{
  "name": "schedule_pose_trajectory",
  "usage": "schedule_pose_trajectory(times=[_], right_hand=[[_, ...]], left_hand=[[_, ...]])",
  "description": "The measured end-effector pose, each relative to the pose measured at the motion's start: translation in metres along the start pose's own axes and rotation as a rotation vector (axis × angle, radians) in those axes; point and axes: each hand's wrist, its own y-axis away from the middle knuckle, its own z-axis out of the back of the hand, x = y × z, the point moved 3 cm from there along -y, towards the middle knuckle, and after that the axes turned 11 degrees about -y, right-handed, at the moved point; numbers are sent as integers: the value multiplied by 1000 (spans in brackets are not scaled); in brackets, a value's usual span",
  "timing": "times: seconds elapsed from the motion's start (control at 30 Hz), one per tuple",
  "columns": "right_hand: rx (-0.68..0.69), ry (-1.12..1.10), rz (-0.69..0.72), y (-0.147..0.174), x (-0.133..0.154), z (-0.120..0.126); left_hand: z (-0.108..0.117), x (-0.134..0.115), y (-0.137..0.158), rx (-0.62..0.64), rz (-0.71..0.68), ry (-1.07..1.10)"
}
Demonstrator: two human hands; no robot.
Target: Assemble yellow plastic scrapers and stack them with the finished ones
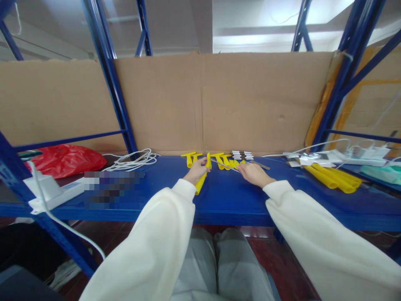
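Note:
My left hand [197, 169] is closed around a yellow tube-like piece [201, 184], which tilts with its lower end toward me. My right hand [254, 173] grips a thin metal rod-like tool [226, 166]; its far end points left, to the upper part of the yellow piece. Whether the two touch, I cannot tell. Behind my hands lie several yellow T-shaped pieces [189, 160], with more yellow pieces [235, 164] between the hands. Close behind my right hand are a stack of white, dark-banded small items [242, 155] and a flat metal strip [261, 165].
Yellow tubes [333, 177] lie at the right on the blue shelf [230, 200], beside a power strip [369, 154]. On the left are a red plastic bag [67, 161], coiled white cable [138, 160] and another power strip [67, 191]. Cardboard [257, 104] closes the back between blue posts.

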Motion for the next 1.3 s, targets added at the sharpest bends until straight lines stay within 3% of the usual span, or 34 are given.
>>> schedule_pose_trajectory(times=[0.23, 0.47, 0.63, 1.1, 1.3], right_hand=[[-4, -44, -42, -4, 6, -6], [-89, -210, -289, -1, -6, -8], [-199, -312, -352, -4, -14, -14], [-200, -535, 15, -11, -26, -25], [-145, -586, 79, -6, -23, -22]], left_hand=[[0, 0, -1, 7, -3, 8], [2, 0, 0, -4, -14, -4], [2, 1, -3, -7, -19, 0], [6, 1, 1, -37, 48, 27], [6, 4, -1, -21, 51, 28]])
